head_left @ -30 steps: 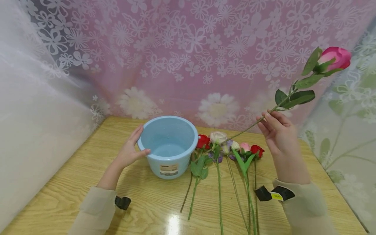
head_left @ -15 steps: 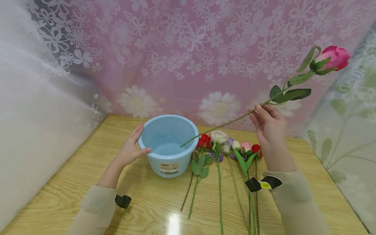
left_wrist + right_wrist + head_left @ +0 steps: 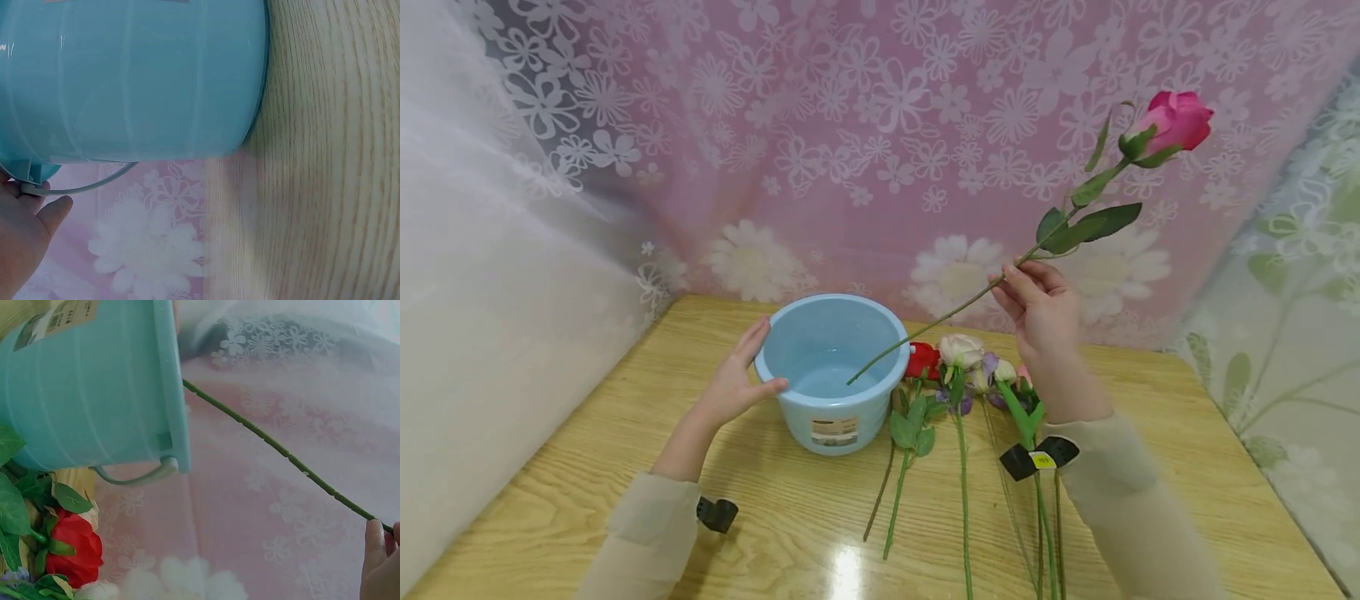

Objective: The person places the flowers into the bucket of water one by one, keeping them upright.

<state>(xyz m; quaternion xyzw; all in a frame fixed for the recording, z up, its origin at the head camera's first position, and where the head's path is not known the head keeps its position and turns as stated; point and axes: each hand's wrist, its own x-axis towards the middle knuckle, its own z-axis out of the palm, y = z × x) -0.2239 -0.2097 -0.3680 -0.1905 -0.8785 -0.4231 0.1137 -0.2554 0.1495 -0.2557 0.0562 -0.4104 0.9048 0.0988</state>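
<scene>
My left hand (image 3: 728, 385) grips the left side of the light blue bucket (image 3: 880, 421), thumb at the near rim and fingers along its side. In the left wrist view, the fingers sit beside the joint of the bucket's handle (image 3: 94, 186). Between thumb and fingers, my right hand (image 3: 1047, 317) pinches the stem of a pink artificial rose (image 3: 1176, 122). Its bloom points up and right. The bare stem (image 3: 269, 441) slants down to the left, its lower end over the bucket's mouth inside the rim in the head view.
Right of the bucket, several artificial flowers lie on the wooden table (image 3: 760, 533), including a red rose (image 3: 922, 361) close against it and a white rose (image 3: 961, 351). Their stems point toward the near edge. A pink floral curtain (image 3: 850, 167) hangs behind.
My right hand has moved left with the pink rose, bringing the stem's lower end from over the lying flowers to over the bucket's mouth. My left hand has stayed on the bucket.
</scene>
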